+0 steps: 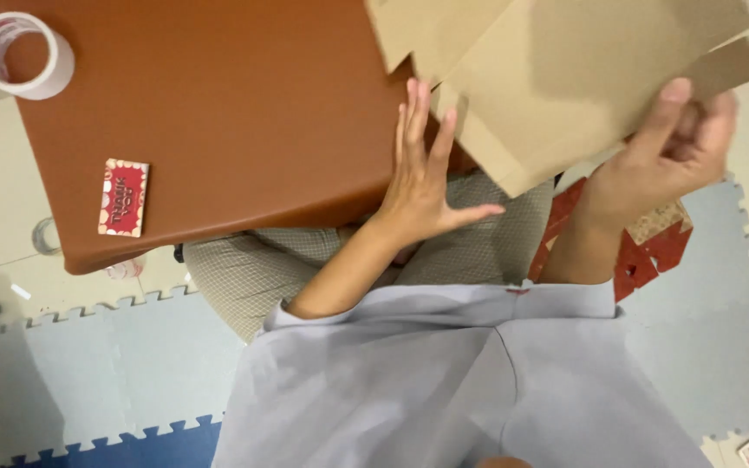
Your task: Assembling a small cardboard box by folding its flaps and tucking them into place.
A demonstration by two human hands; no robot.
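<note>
A: We are sitting on a floor of interlocking foam mats (88, 347), grey with a blue one at the near edge, and a low brown tabletop (218, 113) reaches over our knees.

B: Begin at the fingers. Our right hand (665, 160) pinches the flat cardboard sheet (565, 78), thumb on the upper face and the other fingers curled beneath, which keeps the sheet off the tabletop and tilted towards us.

A: And the left hand (422, 186)?

B: Its fingers are spread and straight, gripping nothing; the fingertips press the sheet's near edge, likely steadying it where it overhangs the tabletop corner.

A: Further out, a small red card (123, 197) lies flat near the tabletop's left edge, and a roll of tape (23, 54) sits at the far left corner, both well apart from our hands.
</note>
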